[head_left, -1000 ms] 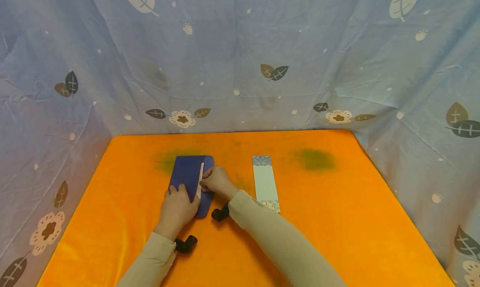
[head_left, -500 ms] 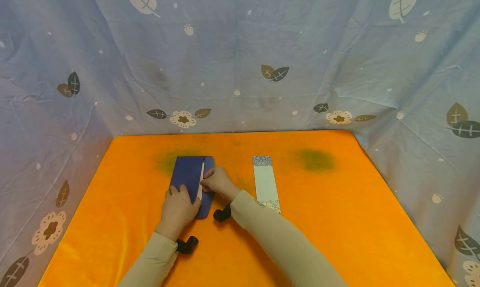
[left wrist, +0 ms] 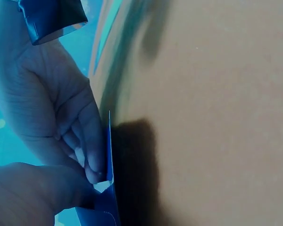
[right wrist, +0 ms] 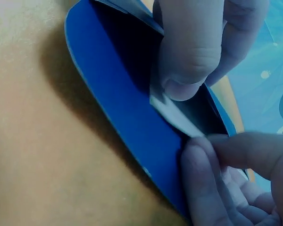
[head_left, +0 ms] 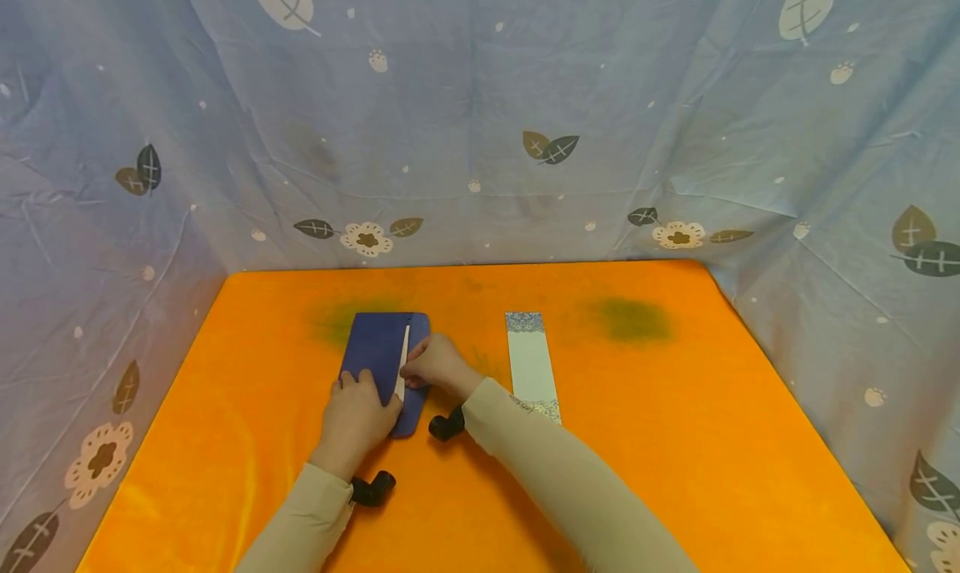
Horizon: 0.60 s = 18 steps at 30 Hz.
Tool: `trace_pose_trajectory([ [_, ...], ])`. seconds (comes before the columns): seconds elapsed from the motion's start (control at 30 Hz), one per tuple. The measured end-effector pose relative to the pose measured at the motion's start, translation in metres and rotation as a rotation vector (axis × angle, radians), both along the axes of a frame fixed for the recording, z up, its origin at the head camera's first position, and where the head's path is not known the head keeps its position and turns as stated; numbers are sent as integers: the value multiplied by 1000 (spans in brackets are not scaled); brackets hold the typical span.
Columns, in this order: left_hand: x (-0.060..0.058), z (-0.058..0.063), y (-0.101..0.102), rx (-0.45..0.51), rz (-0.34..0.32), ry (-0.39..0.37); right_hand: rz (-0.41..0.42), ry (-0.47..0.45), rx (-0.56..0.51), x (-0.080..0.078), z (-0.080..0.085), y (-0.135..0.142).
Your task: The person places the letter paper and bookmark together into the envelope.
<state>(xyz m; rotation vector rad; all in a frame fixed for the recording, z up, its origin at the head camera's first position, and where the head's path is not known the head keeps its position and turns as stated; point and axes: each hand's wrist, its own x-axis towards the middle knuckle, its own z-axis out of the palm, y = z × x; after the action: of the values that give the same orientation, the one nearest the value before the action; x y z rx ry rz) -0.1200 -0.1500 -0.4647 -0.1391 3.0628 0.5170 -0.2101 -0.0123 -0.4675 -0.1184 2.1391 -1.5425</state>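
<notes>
A dark blue envelope lies on the table with its flap on the right side. A folded white paper shows along its mouth, the rest hidden inside. My left hand rests on the envelope's front, holding it at the mouth. In the right wrist view its thumb reaches over the edge onto the white paper. From the right, my right hand pinches the paper's edge between thumb and fingertips, low in the right wrist view. The blue flap stands spread beside it.
A pale card with lace-patterned ends lies right of the envelope, its near end close to my right sleeve. An orange cloth covers the table. Patterned grey-blue curtains enclose the back and sides. Black wrist cameras jut below both hands.
My right fingers have slid slightly down along the white paper's edge, and a little less of the paper shows. The left hand and the lace-patterned card keep nearly the same places.
</notes>
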Motion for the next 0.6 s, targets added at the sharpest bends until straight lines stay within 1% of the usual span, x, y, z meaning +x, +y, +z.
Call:
trace_pose_trajectory([
  [0.17, -1, 2, -3, 27, 10, -21, 20, -25, -22, 0, -1, 0],
  [0.3, -2, 5, -5, 58, 28, -26, 1, -47, -29, 0, -1, 0],
  [0.4, -2, 7, -5, 65, 30, -25, -20, -69, -34, -1, -2, 0],
  [0.47, -2, 6, -5, 69, 28, -19, -23, -67, -29, 0, -1, 0],
  [0.6, -1, 4, -4, 70, 23, 1, -3, -43, -13, 0, 0, -3],
])
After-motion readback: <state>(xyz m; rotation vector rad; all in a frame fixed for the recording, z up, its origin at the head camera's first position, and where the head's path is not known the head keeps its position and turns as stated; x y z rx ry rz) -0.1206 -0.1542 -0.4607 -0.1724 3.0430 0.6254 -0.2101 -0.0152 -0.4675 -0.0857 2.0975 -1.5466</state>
